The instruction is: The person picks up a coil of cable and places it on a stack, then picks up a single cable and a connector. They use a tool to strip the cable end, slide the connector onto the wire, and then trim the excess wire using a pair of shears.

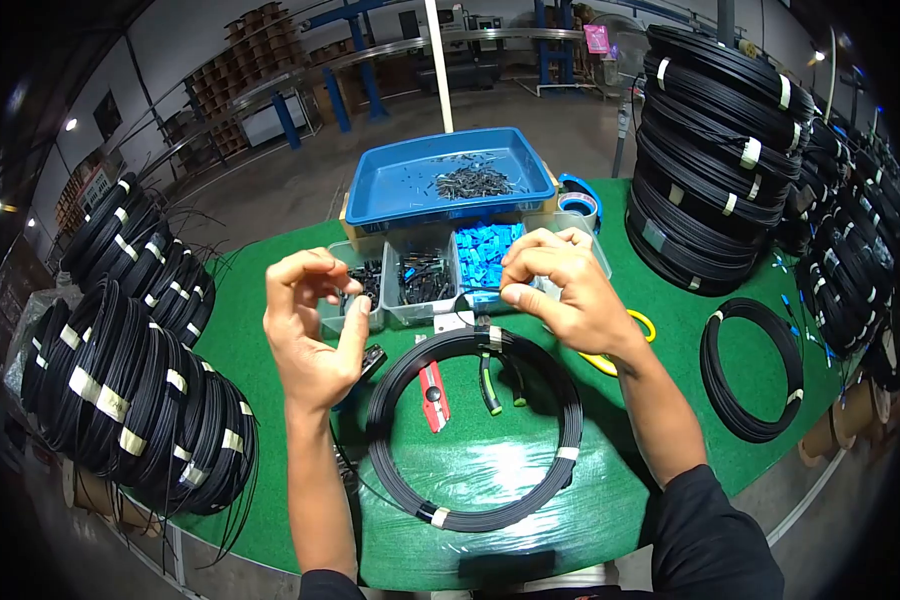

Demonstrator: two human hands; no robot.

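My right hand (560, 285) is closed in a pinch on the thin black cable (462, 304), in front of the bin of blue connector parts (485, 252). To its left, my left hand (315, 325) is raised with thumb and curled fingers apart, and I see nothing held in it. Below both hands a coil of black cable (378, 440) lies on the green mat, bound with pale tape. Inside the coil are a red cutter (433, 396) and a tool with green-tipped black handles (489, 385). Yellow handles (597, 362) show partly behind my right wrist.
Stacked black cable coils stand at left (120, 400) and right (710, 170). A single coil (708, 375) lies at right. Behind the clear parts bins (420, 314) sits a blue tray (390, 212) of small dark pieces. A tape roll (578, 204) is beside it.
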